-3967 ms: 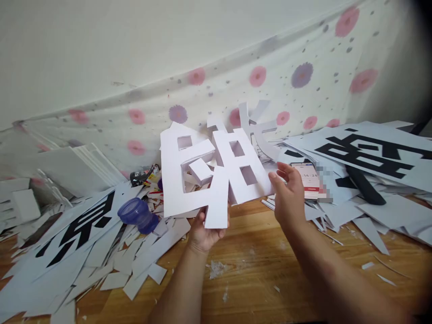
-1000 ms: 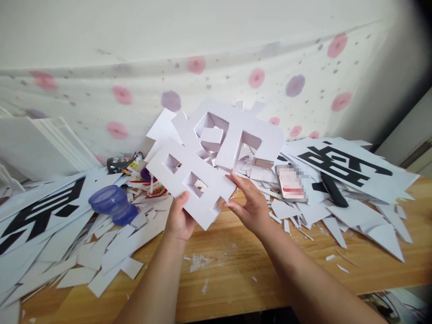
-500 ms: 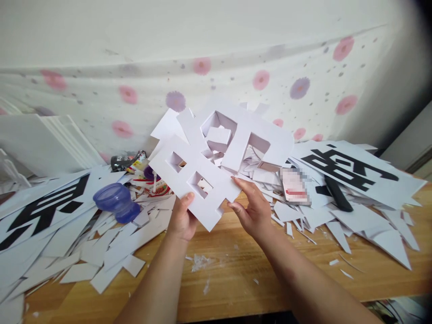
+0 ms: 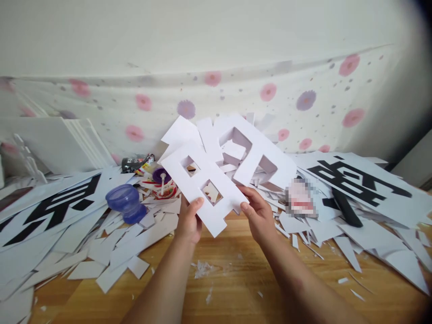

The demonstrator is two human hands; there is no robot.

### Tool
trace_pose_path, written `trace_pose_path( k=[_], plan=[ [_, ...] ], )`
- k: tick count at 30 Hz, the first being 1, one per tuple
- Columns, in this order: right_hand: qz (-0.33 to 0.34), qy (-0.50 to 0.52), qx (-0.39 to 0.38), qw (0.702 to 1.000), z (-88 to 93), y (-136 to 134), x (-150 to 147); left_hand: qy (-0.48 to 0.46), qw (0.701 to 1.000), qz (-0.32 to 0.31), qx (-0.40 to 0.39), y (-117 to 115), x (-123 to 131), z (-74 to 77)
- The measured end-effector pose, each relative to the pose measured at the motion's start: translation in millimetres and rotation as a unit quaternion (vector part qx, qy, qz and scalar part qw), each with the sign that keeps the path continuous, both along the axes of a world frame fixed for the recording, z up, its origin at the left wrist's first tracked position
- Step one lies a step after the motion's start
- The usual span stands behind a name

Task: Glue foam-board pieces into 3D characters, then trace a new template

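Note:
A white foam-board character cutout (image 4: pixel 231 191), thick-edged and with several square openings, is held up tilted over the middle of the table. My left hand (image 4: pixel 191 220) pinches its lower left edge, with the thumb on the front face and the other fingers behind. At the lower right edge, my right hand (image 4: pixel 259 218) grips it between thumb and forefinger. Loose white board pieces show behind the cutout and through its openings.
White scraps (image 4: pixel 135 249) litter both sides of the wooden table (image 4: pixel 236 288). A translucent purple cup (image 4: pixel 123 198) stands left. Printed sheets with black characters lie left (image 4: pixel 37 225) and right (image 4: pixel 401 207), near a black handle-like object (image 4: pixel 347 209). White boards (image 4: pixel 50 139) lean at left.
The cutout has turned slightly and its face is angled differently. My right thumb and fingers have closed more firmly on its lower right edge. The camera view has shifted a little.

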State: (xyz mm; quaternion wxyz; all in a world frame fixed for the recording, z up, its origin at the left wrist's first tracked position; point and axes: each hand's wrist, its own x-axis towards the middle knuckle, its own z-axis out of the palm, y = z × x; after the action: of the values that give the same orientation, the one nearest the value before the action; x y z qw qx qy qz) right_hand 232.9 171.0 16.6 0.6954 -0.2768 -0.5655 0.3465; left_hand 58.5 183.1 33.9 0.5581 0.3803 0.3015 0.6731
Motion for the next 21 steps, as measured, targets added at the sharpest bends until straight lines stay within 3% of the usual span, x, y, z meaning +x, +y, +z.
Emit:
trace_pose_path(
  k=[6, 10, 14, 21],
  plan=[
    [-0.052, 0.02, -0.118, 0.992, -9.7, 3, -16, 0.011, 0.999, 0.035, 0.023, 2, 6, -5.9],
    [-0.02, 0.065, -0.163, 0.984, -13.1, 3, -21, 0.009, 0.999, 0.042, 0.022, 2, 8, -8.2],
    [0.013, 0.074, -0.172, 0.982, -13.3, 3, -22, 0.001, 1.0, 0.014, 0.002, 0, 5, -4.9],
    [0.01, 0.0, -0.139, 0.99, -18.3, 6, -18, -0.015, 1.0, 0.003, -0.009, -1, 5, -5.2]
  ],
)
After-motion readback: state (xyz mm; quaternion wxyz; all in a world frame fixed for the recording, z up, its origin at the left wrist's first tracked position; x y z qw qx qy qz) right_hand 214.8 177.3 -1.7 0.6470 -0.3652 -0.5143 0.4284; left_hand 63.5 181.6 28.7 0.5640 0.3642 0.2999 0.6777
